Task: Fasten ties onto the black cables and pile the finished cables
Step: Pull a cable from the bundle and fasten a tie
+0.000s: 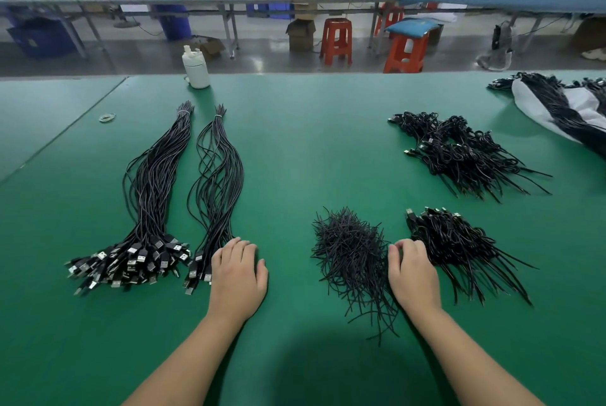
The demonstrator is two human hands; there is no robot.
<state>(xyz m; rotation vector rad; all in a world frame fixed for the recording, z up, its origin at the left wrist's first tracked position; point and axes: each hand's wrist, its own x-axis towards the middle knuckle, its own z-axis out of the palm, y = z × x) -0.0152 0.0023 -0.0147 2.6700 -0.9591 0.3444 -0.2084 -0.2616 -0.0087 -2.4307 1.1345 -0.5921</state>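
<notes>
Head view, only view available: the green felt-covered work table [295, 150] carried the whole job. At left lay two long bundles of straight black USB cables: the larger bundle [147, 196] with its plugs fanned toward the person, and a thinner bundle [218, 182] just right of it, each bound at the far end. At centre right sat a loose heap of short black wire ties [351, 258]. Just right of the heap was a near pile of coiled, tied black cables [459, 248], and farther back a larger pile of the same [465, 153]. More black cables lay on a white plastic bag [570, 110] at the far right edge. The left hand [237, 269] rested palm-down, fingers loosely bent, touching the plug end of the thinner bundle; whether it had hold of a cable could not be told. The right hand [411, 269] sat between the tie heap and the near pile, fingers curled at the heap's edge; a pinched tie could not be confirmed. A white lidded plastic bottle [195, 68] and a pale rubber band [107, 117] stood apart at the far left. Judgement: task roughly mid-way, with two piles finished and both straight bundles left to tie; next cable and tie apparently being fetched.
</notes>
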